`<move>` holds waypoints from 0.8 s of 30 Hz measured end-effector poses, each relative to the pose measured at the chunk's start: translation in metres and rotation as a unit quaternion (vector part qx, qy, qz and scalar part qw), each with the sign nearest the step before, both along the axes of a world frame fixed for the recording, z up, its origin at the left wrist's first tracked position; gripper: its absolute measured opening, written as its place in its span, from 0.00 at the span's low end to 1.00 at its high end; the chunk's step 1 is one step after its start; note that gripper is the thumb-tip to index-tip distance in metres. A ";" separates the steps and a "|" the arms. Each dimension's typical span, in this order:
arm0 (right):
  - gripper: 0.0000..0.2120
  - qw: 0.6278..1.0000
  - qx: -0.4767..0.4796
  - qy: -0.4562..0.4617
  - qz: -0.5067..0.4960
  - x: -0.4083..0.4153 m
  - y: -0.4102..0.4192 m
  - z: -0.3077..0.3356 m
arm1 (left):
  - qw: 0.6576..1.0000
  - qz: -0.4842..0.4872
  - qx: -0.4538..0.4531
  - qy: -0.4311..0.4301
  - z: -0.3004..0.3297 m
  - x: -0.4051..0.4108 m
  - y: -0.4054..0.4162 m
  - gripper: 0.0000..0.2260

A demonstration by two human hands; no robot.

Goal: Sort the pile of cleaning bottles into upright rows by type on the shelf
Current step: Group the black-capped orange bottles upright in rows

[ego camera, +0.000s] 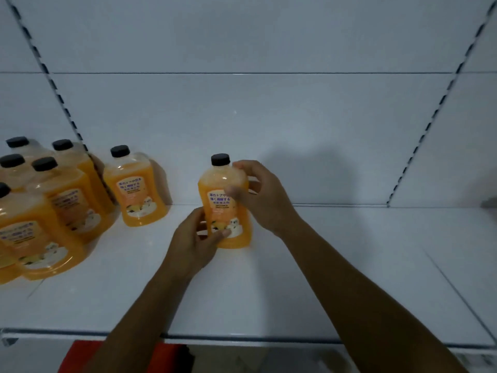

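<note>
Orange liquid fills the black-capped bottle [224, 203] standing upright mid-shelf [336, 265]; both hands hold it, the left hand [195, 242] gripping its lower part, the right hand [259, 196] curled round its shoulder; a lone bottle [135, 189] and a cluster of like bottles [45, 208] stand further left.

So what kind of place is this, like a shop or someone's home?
Most likely a shop aisle or stockroom. The white metal shelf hangs on slotted uprights like retail racking, and several identical orange bottles with black caps stand grouped at the left, while both hands hold one more bottle upright.
</note>
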State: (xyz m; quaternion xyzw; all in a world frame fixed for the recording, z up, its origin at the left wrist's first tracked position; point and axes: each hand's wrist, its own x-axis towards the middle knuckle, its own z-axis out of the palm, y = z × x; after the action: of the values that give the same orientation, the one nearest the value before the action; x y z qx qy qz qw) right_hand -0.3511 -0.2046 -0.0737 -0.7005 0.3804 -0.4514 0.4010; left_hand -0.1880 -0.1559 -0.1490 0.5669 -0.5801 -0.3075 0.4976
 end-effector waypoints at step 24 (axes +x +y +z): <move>0.28 0.942 -0.223 0.130 -0.213 -0.187 -0.042 -0.009 | 0.997 -0.031 -0.025 -0.071 -0.007 -0.186 -0.086 0.20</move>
State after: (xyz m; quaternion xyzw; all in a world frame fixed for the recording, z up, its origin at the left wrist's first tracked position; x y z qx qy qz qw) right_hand -0.5382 -0.2465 -0.0823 -0.7273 0.4589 -0.5046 0.0762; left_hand -0.3742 -0.2420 -0.1565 0.5563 -0.6386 -0.2674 0.4595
